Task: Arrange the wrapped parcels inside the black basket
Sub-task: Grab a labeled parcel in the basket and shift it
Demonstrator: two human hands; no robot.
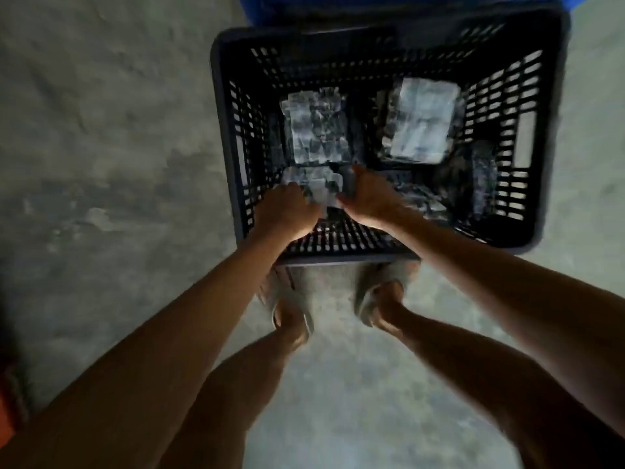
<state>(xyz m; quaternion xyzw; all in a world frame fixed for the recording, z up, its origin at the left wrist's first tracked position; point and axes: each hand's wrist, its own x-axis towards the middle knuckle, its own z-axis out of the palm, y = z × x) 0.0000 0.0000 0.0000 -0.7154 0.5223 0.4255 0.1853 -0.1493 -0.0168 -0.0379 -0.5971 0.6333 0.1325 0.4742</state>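
Note:
A black slatted basket (554,137) stands on the floor in front of me. Inside lie several parcels wrapped in clear plastic: one at the back left (316,130), a paler one at the back right (421,121), a dark one at the right (473,184). Both my hands reach into the near left corner. My left hand (287,214) and my right hand (368,198) grip the two sides of a wrapped parcel (316,184) low in the basket. The frame is blurred by motion.
A blue container (270,8) stands just behind the basket. My feet in pale sandals (375,296) stand at the basket's near wall. Bare concrete floor (101,147) lies around. Something orange (6,411) shows at the left edge.

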